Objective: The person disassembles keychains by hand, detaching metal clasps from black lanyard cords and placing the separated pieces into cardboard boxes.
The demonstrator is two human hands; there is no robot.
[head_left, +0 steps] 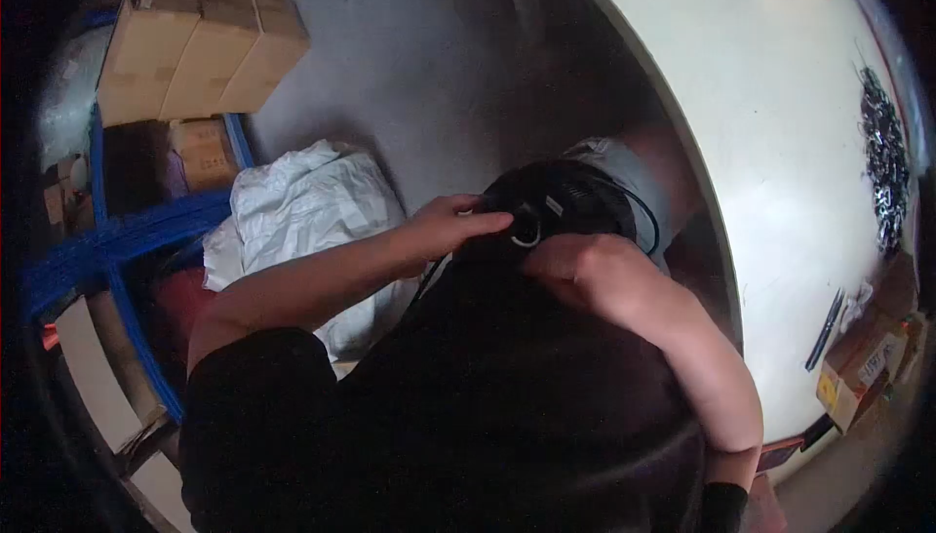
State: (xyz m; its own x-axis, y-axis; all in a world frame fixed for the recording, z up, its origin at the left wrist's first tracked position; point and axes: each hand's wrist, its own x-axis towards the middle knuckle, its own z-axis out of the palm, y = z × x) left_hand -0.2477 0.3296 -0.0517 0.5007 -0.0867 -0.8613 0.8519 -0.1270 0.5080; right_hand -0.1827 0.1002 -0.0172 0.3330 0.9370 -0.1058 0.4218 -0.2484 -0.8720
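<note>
- Two bare hands at work low in front of the body, close together over a dark, ribbed black item (575,192).
- Black item sits at the lap, beyond the black clothing (507,367); small pale label (554,206) on its face, black cord (651,221) looping off its right side.
- Left hand (463,228): digits extended onto the item's near left edge, touching; cannot tell whether it grips.
- Right hand (590,265): curled, fingertips hidden, just beside a pale curved piece (527,238); cannot tell what, if anything, it grasps.
- White sack (312,206), crumpled, near the left forearm.
- Blue rack (146,216) at left; large cartons (200,50) above it.
- White table (702,75) at right: heap of black strips (884,162), dark pen-like object (827,328), open carton (863,372) near its edge.
</note>
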